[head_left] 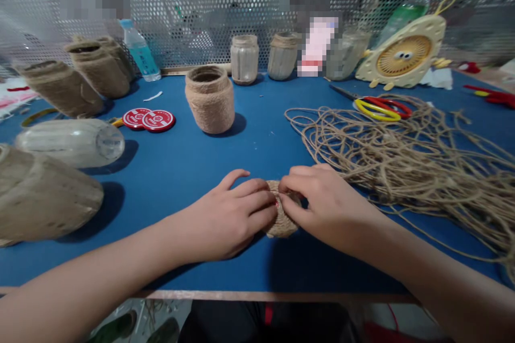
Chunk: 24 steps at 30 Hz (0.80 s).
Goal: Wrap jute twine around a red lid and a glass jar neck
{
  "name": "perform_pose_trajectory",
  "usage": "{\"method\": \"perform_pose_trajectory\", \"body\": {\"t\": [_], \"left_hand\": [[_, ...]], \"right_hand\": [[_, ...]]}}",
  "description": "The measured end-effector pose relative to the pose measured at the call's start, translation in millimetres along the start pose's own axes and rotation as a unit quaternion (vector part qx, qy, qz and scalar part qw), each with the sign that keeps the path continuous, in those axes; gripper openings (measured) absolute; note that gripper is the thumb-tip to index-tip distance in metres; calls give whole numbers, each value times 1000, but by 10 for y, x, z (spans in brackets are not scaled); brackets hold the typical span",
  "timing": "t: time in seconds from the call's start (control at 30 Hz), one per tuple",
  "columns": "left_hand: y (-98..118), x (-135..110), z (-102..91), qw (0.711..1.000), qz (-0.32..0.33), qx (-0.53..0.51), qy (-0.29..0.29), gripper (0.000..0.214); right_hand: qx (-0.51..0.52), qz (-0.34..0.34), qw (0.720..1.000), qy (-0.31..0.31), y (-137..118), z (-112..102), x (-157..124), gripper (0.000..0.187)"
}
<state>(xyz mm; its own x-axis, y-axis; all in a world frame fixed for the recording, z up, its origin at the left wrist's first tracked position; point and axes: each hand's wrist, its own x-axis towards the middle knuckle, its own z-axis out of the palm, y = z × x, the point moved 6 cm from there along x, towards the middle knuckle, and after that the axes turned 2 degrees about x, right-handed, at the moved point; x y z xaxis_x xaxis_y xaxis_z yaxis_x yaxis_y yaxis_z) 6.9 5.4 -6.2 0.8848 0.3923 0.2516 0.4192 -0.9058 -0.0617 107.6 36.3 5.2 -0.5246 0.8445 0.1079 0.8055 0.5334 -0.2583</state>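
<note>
The left hand cups one side of a tight coil of jute twine on the blue table, while the right hand pinches its turns snugly together, a loose heap of twine lying just beside.
</note>
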Motion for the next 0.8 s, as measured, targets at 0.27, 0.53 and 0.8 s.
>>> {"method": "perform_pose_trajectory", "body": {"t": [0.27,0.53,0.8], "left_hand": [[-19,-3,-22,1000,0,-1,-5,30],[-24,-2,-37,1000,2,-26,-11,28],[-13,-10,-45,999,6,-41,-5,27]], "right_hand": [[-32,-63,997,8,-76,18,-46,21],[-86,-135,987,-13,-163,49,-84,25],[-102,-152,982,-47,-159,52,-121,25]]}}
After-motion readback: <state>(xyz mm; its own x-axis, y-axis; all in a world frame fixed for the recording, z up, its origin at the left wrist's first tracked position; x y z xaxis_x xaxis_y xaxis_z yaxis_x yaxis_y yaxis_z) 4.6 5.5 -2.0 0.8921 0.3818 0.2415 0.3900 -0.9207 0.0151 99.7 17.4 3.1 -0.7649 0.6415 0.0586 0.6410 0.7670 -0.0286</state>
